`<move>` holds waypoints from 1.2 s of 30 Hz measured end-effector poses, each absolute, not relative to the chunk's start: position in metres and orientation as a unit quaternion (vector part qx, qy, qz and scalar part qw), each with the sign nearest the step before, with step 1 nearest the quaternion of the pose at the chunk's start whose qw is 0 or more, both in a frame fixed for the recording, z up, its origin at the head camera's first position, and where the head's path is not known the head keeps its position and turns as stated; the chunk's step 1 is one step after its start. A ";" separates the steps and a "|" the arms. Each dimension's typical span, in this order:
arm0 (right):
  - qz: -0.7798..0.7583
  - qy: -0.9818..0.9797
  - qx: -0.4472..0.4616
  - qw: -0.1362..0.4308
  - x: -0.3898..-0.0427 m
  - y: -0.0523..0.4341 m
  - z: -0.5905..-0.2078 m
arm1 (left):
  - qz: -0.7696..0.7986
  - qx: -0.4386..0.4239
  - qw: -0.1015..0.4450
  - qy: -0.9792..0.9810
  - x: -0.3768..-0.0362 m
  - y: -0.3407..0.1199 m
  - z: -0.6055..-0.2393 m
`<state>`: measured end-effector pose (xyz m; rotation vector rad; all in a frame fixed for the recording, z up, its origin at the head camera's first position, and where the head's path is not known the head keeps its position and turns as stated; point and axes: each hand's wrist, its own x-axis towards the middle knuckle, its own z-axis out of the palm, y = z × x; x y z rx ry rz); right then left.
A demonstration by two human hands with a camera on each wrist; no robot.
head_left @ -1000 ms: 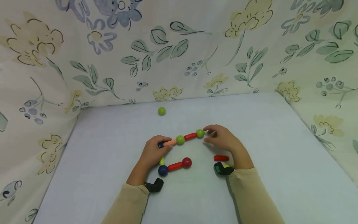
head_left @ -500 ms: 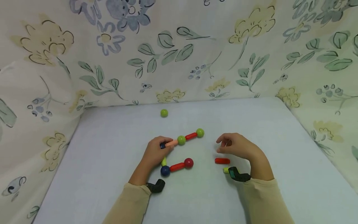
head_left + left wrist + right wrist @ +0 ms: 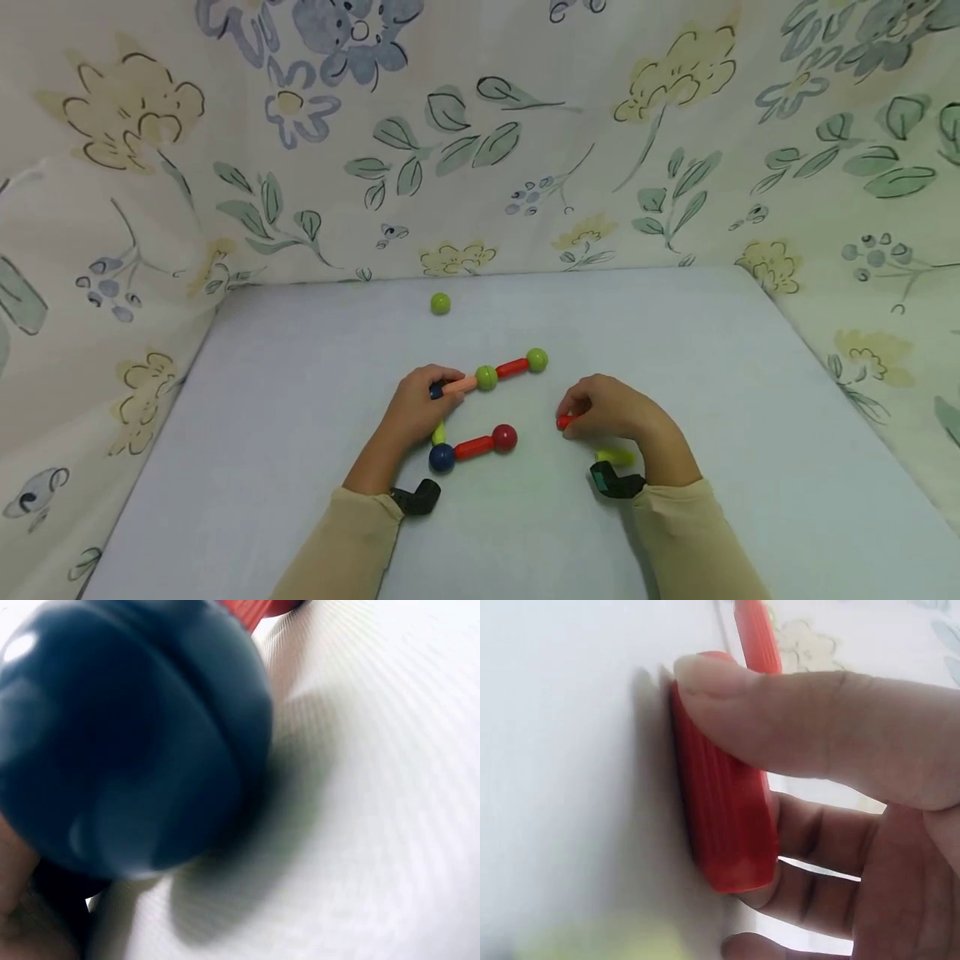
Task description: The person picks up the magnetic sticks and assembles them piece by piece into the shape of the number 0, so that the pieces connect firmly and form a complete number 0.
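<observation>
My left hand (image 3: pixel 412 410) grips a chain of balls and rods at its far-left corner, fingers around a dark blue ball (image 3: pixel 436 391) and a peach rod (image 3: pixel 459 386). Rightward from there run a grooved green ball (image 3: pixel 486 377), a red rod (image 3: pixel 513 367) and another green ball (image 3: pixel 537 360). Toward me, a yellow-green rod (image 3: pixel 439 433) leads to a second blue ball (image 3: pixel 135 742), followed by a red rod (image 3: pixel 474 447) and a red ball (image 3: pixel 505 437). My right hand (image 3: pixel 611 408) pinches a loose red rod (image 3: pixel 727 817) between thumb and fingers, close over the table.
A loose green ball (image 3: pixel 440 303) lies near the back of the white table (image 3: pixel 337 333). Another yellow-green rod (image 3: pixel 615 457) lies beneath my right wrist. Flower-printed cloth (image 3: pixel 465 192) rises behind the table and along both sides.
My right hand has left the far-right green ball, drawn back toward me, and taken hold of the loose red rod. The left hand keeps its grip on the chain.
</observation>
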<state>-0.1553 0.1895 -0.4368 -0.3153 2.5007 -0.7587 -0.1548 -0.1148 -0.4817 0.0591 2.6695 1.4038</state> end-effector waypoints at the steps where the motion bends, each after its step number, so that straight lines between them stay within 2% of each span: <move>1: -0.279 0.919 -0.120 0.253 -0.157 0.185 -0.437 | 0.465 0.018 0.064 0.883 -0.155 -0.115 -0.481; 9: -0.292 0.904 -0.159 0.270 -0.155 0.157 -0.439 | 0.467 0.018 0.065 0.882 -0.155 -0.114 -0.480; 18: -0.304 0.904 -0.181 0.238 -0.152 0.154 -0.442 | 0.461 0.019 0.054 0.886 -0.155 -0.114 -0.478; 36: -0.314 0.890 -0.244 0.224 -0.150 0.143 -0.446 | 0.470 0.023 0.056 0.880 -0.154 -0.114 -0.482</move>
